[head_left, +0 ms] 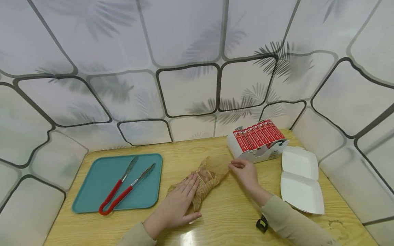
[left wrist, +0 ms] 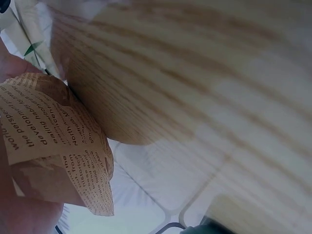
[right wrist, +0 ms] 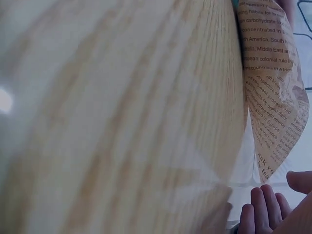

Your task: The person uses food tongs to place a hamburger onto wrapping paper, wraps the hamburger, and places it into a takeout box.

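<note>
A brown wrapping paper printed with text (head_left: 205,186) lies folded into a long bundle on the wooden table; what it wraps is mostly hidden. My left hand (head_left: 176,205) rests on the bundle's near left part, fingers straight and thumb spread towards me. At the far right end, my right hand (head_left: 246,172) is beside the paper's loose flap (head_left: 218,163). In the right wrist view the paper (right wrist: 270,83) narrows to a tip just above my right fingers (right wrist: 261,209), and the thumb stands apart from them. In the left wrist view the printed paper (left wrist: 53,126) shows close up.
Red-handled tongs (head_left: 121,191) lie on a teal tray (head_left: 92,181) at the left. A white box of red packets (head_left: 257,136) stands at the back right. An open white takeaway box (head_left: 301,191) is right of my right arm. A small black object (head_left: 262,223) sits near the right sleeve.
</note>
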### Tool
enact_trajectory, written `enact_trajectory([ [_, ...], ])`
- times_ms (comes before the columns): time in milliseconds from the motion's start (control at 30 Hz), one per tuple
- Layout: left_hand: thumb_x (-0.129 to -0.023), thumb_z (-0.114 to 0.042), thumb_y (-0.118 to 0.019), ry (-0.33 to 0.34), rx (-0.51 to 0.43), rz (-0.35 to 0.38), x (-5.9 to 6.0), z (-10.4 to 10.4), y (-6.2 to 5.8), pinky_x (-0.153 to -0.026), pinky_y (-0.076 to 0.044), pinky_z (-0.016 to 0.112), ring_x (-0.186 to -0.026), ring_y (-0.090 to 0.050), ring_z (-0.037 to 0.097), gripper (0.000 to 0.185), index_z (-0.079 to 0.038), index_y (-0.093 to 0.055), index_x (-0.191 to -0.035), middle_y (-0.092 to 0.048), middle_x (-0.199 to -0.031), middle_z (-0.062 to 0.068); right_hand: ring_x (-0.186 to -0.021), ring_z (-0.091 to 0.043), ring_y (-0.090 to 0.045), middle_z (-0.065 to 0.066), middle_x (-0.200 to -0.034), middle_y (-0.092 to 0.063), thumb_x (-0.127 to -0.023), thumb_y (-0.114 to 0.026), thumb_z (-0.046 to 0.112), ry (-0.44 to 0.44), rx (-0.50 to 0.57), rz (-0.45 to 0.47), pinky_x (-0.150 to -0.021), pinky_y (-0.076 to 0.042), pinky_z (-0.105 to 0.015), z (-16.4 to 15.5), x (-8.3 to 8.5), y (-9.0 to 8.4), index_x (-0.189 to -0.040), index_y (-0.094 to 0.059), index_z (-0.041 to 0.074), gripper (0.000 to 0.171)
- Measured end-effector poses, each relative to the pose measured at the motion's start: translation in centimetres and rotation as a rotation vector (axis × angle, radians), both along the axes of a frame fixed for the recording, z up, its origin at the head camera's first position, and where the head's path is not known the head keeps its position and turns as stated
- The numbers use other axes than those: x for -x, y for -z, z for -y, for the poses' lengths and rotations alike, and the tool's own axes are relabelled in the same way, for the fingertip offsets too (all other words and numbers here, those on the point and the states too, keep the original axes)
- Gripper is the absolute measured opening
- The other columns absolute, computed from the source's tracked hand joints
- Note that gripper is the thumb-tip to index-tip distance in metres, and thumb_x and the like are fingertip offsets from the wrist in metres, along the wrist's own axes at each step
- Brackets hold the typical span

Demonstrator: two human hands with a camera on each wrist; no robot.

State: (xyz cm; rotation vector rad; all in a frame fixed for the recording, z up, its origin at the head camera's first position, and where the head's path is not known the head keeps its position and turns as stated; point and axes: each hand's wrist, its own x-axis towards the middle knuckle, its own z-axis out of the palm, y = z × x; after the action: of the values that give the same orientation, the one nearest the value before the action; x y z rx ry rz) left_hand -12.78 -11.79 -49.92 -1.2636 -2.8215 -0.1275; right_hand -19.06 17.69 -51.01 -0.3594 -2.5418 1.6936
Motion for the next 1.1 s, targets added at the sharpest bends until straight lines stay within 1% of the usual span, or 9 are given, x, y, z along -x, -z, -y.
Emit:
enact_trajectory([
  [100, -0.102, -0.067, -0.054, 0.001, -0.001, -0.009, 0.0, 0.0, 0.0, -0.131, -0.034, 0.044, -0.163, -0.028, 0.036, 0.099, 0.006, -0.028, -0.164, -0.027, -0.174, 0.024, -0.12, -0.038, -0.072, -0.024, -0.127, -0.075, -0.099, -0.075, 0.014, 0.012, -0.022, 0.034, -0.098, -0.06, -0.031, -0.2, 0.0, 0.3, -0.124, -0.074, -0.006, 0.031],
  [167, -0.102, -0.067, -0.054, 0.0, 0.003, -0.011, 0.0, 0.0, 0.1, -0.132, -0.033, 0.044, -0.163, -0.028, 0.036, 0.1, 0.006, -0.028, -0.165, -0.026, -0.174, 0.024, -0.116, -0.035, -0.074, -0.024, -0.126, -0.076, -0.099, -0.076, 0.014, 0.019, -0.023, 0.049, -0.097, -0.06, -0.03, -0.3, 0.0, 0.4, -0.122, -0.075, -0.006, 0.031],
  [333, -0.102, -0.068, -0.054, 0.001, 0.006, -0.013, 0.0, 0.1, 0.2, -0.132, -0.033, 0.044, -0.163, -0.027, 0.035, 0.101, 0.006, -0.027, -0.165, -0.026, -0.174, 0.023, -0.089, -0.013, -0.079, -0.027, -0.116, -0.078, -0.099, -0.073, 0.006, 0.033, 0.154, 0.083, -0.076, -0.062, -0.017, 0.0, 0.1, 0.4, -0.124, -0.072, -0.013, 0.031],
  [400, -0.101, -0.068, -0.054, 0.002, 0.003, -0.015, 0.0, 0.1, 0.2, -0.131, -0.034, 0.044, -0.163, -0.028, 0.036, 0.101, 0.006, -0.027, -0.165, -0.026, -0.174, 0.024, -0.08, -0.006, -0.076, -0.027, -0.11, -0.079, -0.1, -0.071, 0.003, 0.035, 0.242, 0.096, -0.07, -0.063, -0.017, 0.3, 0.1, 0.4, -0.126, -0.069, -0.017, 0.033],
  [500, -0.102, -0.069, -0.054, 0.001, 0.007, -0.005, 0.0, 0.1, 0.2, -0.132, -0.033, 0.044, -0.163, -0.026, 0.035, 0.102, 0.006, -0.026, -0.165, -0.025, -0.174, 0.023, -0.074, -0.002, -0.073, -0.017, -0.096, -0.081, -0.1, -0.07, 0.001, 0.041, 0.329, 0.107, -0.068, -0.062, -0.017, 0.6, 0.1, 0.4, -0.127, -0.066, -0.019, 0.034],
  [633, -0.101, -0.069, -0.053, -0.003, 0.017, 0.005, 0.0, 0.1, 0.1, -0.133, -0.032, 0.043, -0.164, -0.025, 0.035, 0.103, 0.006, -0.025, -0.166, -0.024, -0.175, 0.023, -0.073, -0.001, -0.07, -0.006, -0.094, -0.075, -0.1, -0.068, -0.001, 0.054, 0.412, 0.128, -0.068, -0.062, -0.016, 1.2, 0.2, 0.5, -0.13, -0.062, -0.022, 0.037],
  [900, -0.1, -0.07, -0.055, 0.0, 0.007, -0.014, 0.1, 0.1, 0.2, -0.132, -0.034, 0.044, -0.163, -0.027, 0.035, 0.104, 0.006, -0.026, -0.165, -0.025, -0.175, 0.023, -0.078, 0.0, -0.063, -0.011, -0.111, -0.067, -0.1, -0.069, 0.005, 0.075, 0.439, 0.172, -0.066, -0.056, -0.012, 2.6, 0.9, 0.7, -0.136, -0.057, -0.021, 0.046],
  [1000, -0.1, -0.07, -0.054, -0.003, 0.01, -0.006, 0.0, 0.1, 0.1, -0.132, -0.033, 0.044, -0.164, -0.026, 0.034, 0.104, 0.005, -0.025, -0.166, -0.024, -0.175, 0.022, -0.081, 0.0, -0.061, -0.01, -0.112, -0.068, -0.1, -0.071, 0.008, 0.075, 0.465, 0.182, -0.069, -0.055, -0.013, 3.0, 1.1, 0.8, -0.138, -0.057, -0.019, 0.048],
  [1100, -0.101, -0.071, -0.053, -0.011, 0.022, 0.015, 0.0, 0.0, 0.0, -0.133, -0.03, 0.043, -0.165, -0.023, 0.033, 0.104, 0.004, -0.023, -0.166, -0.022, -0.176, 0.021, -0.083, -0.001, -0.061, -0.005, -0.108, -0.069, -0.099, -0.073, 0.011, 0.08, 0.488, 0.181, -0.071, -0.054, -0.014, 3.4, 1.2, 0.9, -0.138, -0.059, -0.017, 0.049],
])
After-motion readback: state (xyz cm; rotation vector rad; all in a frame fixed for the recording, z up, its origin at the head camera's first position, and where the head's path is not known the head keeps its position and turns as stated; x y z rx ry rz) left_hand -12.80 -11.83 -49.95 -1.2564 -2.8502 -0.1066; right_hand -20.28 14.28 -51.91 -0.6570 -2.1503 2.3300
